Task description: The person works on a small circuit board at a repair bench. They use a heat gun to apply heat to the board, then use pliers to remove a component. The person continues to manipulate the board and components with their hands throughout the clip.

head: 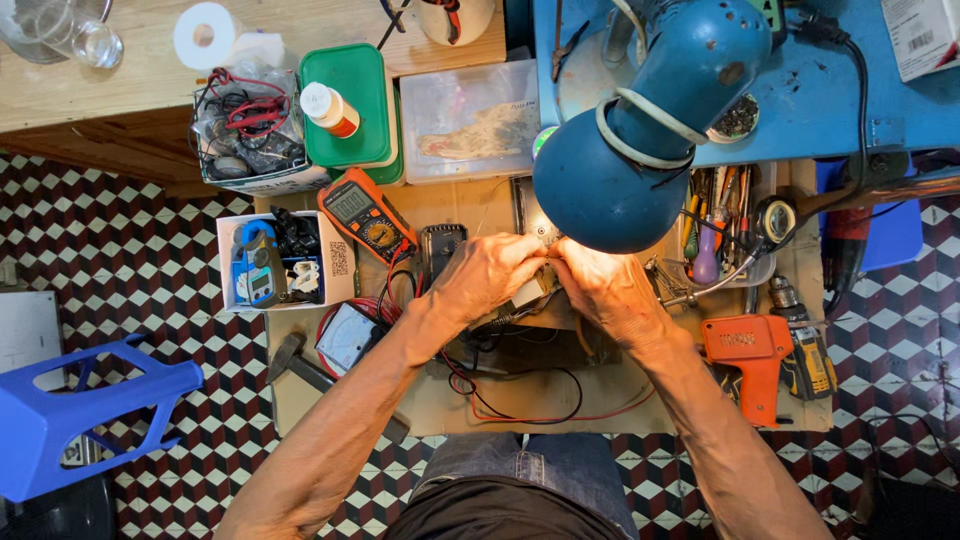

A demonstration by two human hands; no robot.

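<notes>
Both hands, left (487, 277) and right (605, 290), pinch a small part (532, 288) under the lamp (640, 140) at mid-bench; a slip could drop it among the wires (520, 400).

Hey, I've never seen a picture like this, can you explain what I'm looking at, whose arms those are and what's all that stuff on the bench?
There is one picture, taken by a camera on a person's head, looking straight down. The two bare arms are that person's own. The left hand and right hand meet over a small part under a blue desk lamp; the part itself is mostly hidden, so I cannot tell what it is or how firm each grip is. On the cluttered workbench lie an orange multimeter with red and black wires, an orange drill, a tray of hand tools and a green-lidded box. A blue stool stands on the tiled floor.
</notes>
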